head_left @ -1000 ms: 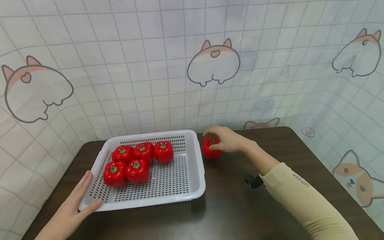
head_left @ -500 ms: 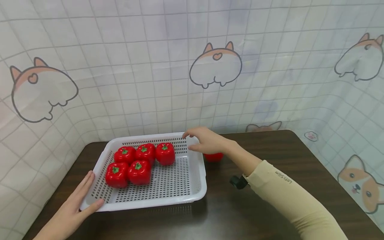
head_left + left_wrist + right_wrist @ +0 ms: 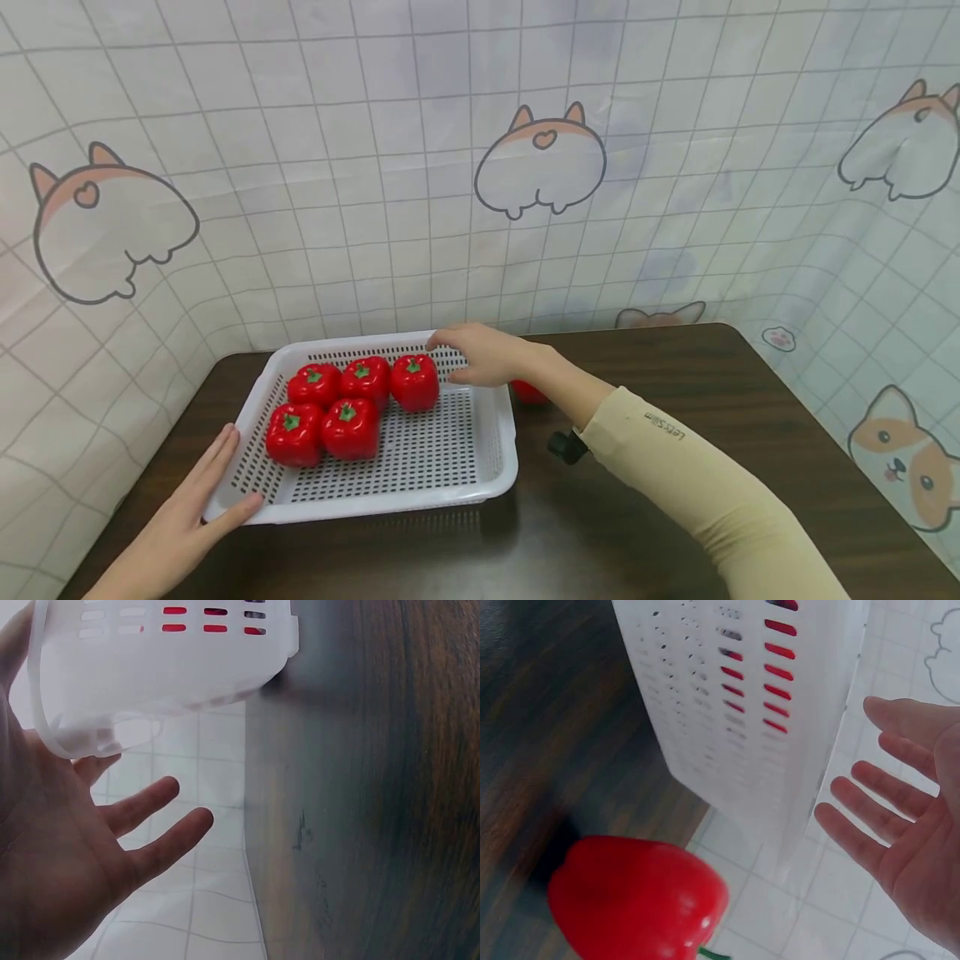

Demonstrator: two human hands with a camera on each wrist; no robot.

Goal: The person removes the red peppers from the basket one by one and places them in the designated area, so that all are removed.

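A white perforated plastic basket [image 3: 405, 502] holds several red bell peppers [image 3: 351, 433] with green stems, grouped toward its left and back. My left hand [image 3: 172, 525] rests at the basket's front left corner, thumb over the rim; in the left wrist view its fingers [image 3: 161, 844] are spread and straight beside the basket wall [image 3: 172, 667]. Over the basket's back right part reaches my right hand [image 3: 483, 354], empty, fingertips close to the rightmost pepper [image 3: 415, 385]. Outside the right wall lies another red bell pepper [image 3: 637, 896], mostly hidden behind my right wrist in the head view.
The dark wooden table [image 3: 637, 517] extends to the right and front of the basket. Behind it hangs a white gridded cloth [image 3: 360, 208] with cartoon corgis. A small black device [image 3: 567, 447] sits at my right wrist, by the cream sleeve [image 3: 690, 467].
My right hand has moved left from around the outside pepper, over the right rim, to above the basket, leaving that pepper on the table. The left hand stays at the corner.
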